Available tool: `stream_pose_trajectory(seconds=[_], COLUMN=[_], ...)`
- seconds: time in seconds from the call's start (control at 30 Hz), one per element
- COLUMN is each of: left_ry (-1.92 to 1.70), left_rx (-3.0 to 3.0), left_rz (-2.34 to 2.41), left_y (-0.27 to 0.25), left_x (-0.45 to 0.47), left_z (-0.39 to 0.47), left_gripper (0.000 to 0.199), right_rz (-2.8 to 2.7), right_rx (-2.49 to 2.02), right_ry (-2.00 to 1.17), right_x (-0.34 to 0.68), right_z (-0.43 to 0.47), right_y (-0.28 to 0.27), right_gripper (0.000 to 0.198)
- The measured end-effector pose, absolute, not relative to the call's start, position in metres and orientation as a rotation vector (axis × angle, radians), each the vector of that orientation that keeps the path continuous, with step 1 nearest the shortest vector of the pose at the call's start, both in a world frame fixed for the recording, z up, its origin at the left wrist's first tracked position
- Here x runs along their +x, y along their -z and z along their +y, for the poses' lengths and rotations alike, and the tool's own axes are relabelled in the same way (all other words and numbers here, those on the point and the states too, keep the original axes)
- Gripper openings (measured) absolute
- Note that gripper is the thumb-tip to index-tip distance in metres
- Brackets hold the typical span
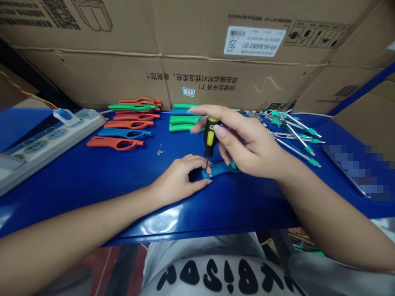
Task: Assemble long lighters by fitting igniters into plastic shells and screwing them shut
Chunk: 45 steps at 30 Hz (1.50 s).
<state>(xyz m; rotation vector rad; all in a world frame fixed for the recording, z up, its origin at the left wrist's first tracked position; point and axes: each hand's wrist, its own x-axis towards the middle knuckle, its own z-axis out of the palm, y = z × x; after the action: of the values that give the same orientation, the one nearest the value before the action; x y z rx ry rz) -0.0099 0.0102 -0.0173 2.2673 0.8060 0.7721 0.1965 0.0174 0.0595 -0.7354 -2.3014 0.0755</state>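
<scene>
The right hand (249, 142) was curled round a black and yellow screwdriver (211, 139), its thumb against the grip and its forefinger stretched over the top end. The screwdriver stood nearly upright, its shaft running down to a blue handle (222, 168) that lay on the table (123, 172) just below. The left hand (174, 179) held the left end of that handle, thumb on the near side and fingers on the far side, close beside the shaft. A bit of green showed at the handle's right end, below the right hand.

Left of the screwdriver lay a small cluster of screws (159, 152). Beyond them was a row of orange, red, blue and green handles (106, 142), with more green and blue handles (182, 120) behind the screwdriver. Metal rods with green parts (293, 130) lay in a loose heap to the right. A white power strip (70, 131) ran along the left, and a large cardboard box (123, 37) stood across the back.
</scene>
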Motion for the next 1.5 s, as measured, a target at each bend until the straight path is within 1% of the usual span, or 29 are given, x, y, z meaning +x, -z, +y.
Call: stream_pose_trajectory(seconds=[0.07,0.13,0.23,0.3,0.43,0.5,0.6,0.7,0.77,0.83,0.9,1.0,1.1,1.17,1.23,1.3,1.37,1.43,1.5], left_ry=[-0.769,-0.774,-0.774,-0.772,-0.797,-0.804,-0.812,-0.826,-0.822,-0.818,-0.81,-0.798,-0.804,-0.816,-0.816,-0.813,-0.813,-0.815,-0.815], left_rx=[2.258,2.248,2.254,2.26,2.267,2.265,2.281,2.293,2.281,2.268,2.26,2.247,2.245,2.249,2.25,2.249,2.247,2.242,2.235], left_rz=[0.807,0.805,0.806,0.816,0.817,0.819,0.837,0.846,0.839,0.836,0.835,0.83,0.834,0.831,0.824,0.822,0.83,0.841,0.851], left_y=[0.017,0.017,0.017,0.017,0.018,0.02,0.023,0.024,0.023,0.021,0.019,0.016,0.017,0.017,0.018,0.018,0.018,0.019,0.019], left_x=[-0.01,-0.011,-0.011,-0.01,-0.01,-0.011,-0.011,-0.012,-0.011,-0.011,-0.01,-0.01,-0.009,-0.009,-0.009,-0.009,-0.009,-0.009,-0.009], left_z=[0.01,0.01,0.01,0.009,0.01,0.01,0.011,0.01,0.01,0.01,0.009,0.009,0.009,0.009,0.01,0.01,0.01,0.009,0.009], left_gripper=[0.008,0.008,0.008,0.007,0.01,0.012,0.014,0.014,0.013,0.012,0.013,0.014,0.015,0.014,0.014,0.014,0.015,0.016,0.017], right_rz=[-2.282,-2.253,-2.229,-2.228,-2.241,-2.244,-2.258,-2.262,-2.248,-2.243,-2.233,-2.164,-2.117,-2.128,-2.143,-2.118,-2.067,-2.029,-2.031], right_rx=[-0.738,-0.781,-0.848,-0.828,-0.728,-0.698,-0.703,-0.742,-0.739,-0.724,-0.715,-0.745,-0.774,-0.768,-0.745,-0.722,-0.718,-0.725,-0.75], right_ry=[-0.043,0.102,0.265,0.206,-0.131,-0.18,-0.047,0.085,0.04,-0.074,-0.121,0.014,0.126,0.035,-0.17,-0.31,-0.246,-0.053,0.113], right_x=[0.196,0.196,0.194,0.192,0.19,0.19,0.19,0.188,0.187,0.187,0.187,0.189,0.189,0.188,0.187,0.186,0.184,0.183,0.181], right_z=[0.018,0.018,0.017,0.015,0.012,0.011,0.008,0.006,0.005,0.005,0.007,0.01,0.011,0.01,0.01,0.01,0.011,0.011,0.01], right_y=[-0.059,-0.059,-0.059,-0.06,-0.064,-0.065,-0.065,-0.065,-0.064,-0.064,-0.062,-0.059,-0.058,-0.059,-0.06,-0.059,-0.056,-0.054,-0.052], right_gripper=[0.037,0.036,0.043,0.043,0.037,0.031,0.027,0.033,0.034,0.035,0.033,0.026,0.029,0.031,0.035,0.034,0.026,0.019,0.021])
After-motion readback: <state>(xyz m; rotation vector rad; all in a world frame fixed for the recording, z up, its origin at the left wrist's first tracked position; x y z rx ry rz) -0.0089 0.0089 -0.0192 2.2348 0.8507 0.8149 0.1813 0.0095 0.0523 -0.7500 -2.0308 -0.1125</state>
